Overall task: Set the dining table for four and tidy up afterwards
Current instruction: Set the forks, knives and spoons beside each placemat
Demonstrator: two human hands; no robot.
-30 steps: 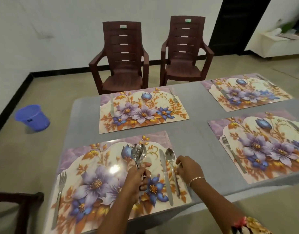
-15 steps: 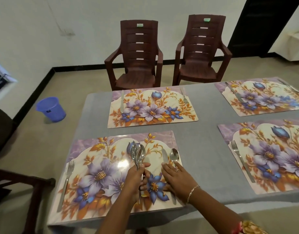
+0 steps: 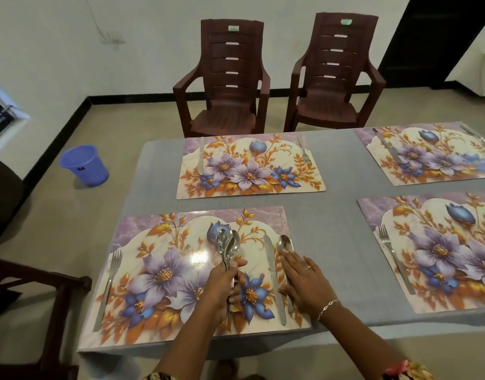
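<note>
head view: left hand (image 3: 222, 283) grips spare spoons (image 3: 228, 244) for other mats; right hand (image 3: 301, 278) flat, fingers straight, squaring placed spoon (image 3: 284, 244) beside knife (image 3: 273, 272).

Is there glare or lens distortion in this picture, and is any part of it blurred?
Head view: a white glare patch lies on the near placemat, beside the spoons in the left hand. Head view: the wide lens bows the table edges and makes the chairs lean. Head view: light is even, shadows soft, no strong blur.
</note>
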